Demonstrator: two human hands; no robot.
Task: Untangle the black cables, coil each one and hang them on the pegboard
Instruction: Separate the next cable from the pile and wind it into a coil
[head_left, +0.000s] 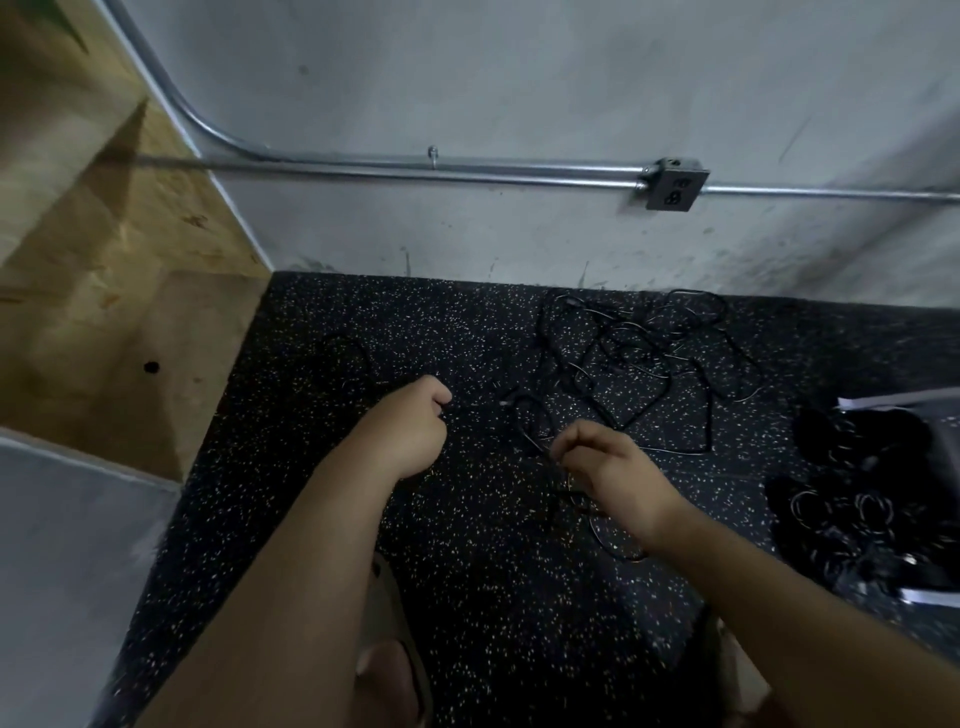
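A tangle of thin black cables (631, 358) lies on the dark speckled floor near the grey wall. One black cable (530, 426) runs from that heap toward me. My right hand (605, 460) pinches this cable with curled fingers, and a loop of it hangs below the wrist. My left hand (410, 423) is curled into a fist to the left of it; a bit of black cable shows at its fingers. Another faint cable loop (345, 348) lies further left on the floor. No pegboard is in view.
A pile of coiled black cables (862, 499) sits at the right edge beside a pale flat object. A metal conduit (441, 169) with an outlet box (672, 187) runs along the wall. A plywood panel (104, 249) stands on the left. My sandalled foot (389, 654) is below.
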